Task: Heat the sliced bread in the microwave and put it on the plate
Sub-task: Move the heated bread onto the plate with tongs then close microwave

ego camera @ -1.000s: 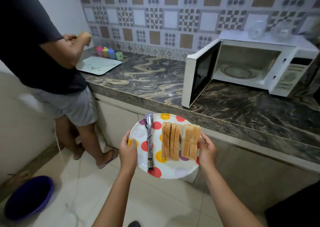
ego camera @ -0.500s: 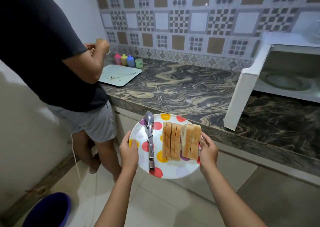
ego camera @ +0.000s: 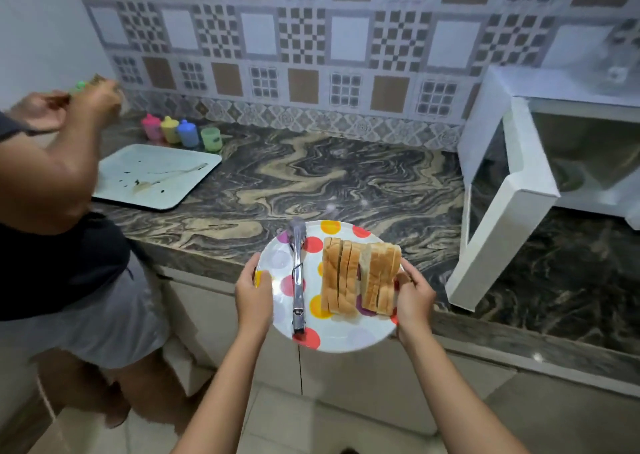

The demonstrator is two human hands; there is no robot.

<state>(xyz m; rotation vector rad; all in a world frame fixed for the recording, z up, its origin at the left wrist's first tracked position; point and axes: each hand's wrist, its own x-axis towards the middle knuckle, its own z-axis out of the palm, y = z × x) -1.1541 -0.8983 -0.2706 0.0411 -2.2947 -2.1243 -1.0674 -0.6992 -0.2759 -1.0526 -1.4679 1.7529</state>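
I hold a white plate (ego camera: 334,332) with coloured dots over the front edge of the marble counter (ego camera: 329,179). My left hand (ego camera: 254,297) grips its left rim and my right hand (ego camera: 414,301) its right rim. Several slices of bread (ego camera: 360,280) stand on edge in a row on the plate's right half. Metal tongs (ego camera: 298,280) lie on its left half. The white microwave (ego camera: 568,162) stands at the right with its door (ego camera: 502,218) swung open and its cavity visible.
Another person in a dark shirt and grey shorts (ego camera: 62,256) stands close at the left. A pale tray (ego camera: 156,176) with crumbs and several small coloured cups (ego camera: 180,134) sit at the counter's back left. The tiled wall lies behind.
The view has moved closer to the counter and turned left. The plate, earlier over the floor, now reaches over the counter's edge. Both hands keep the same grip.
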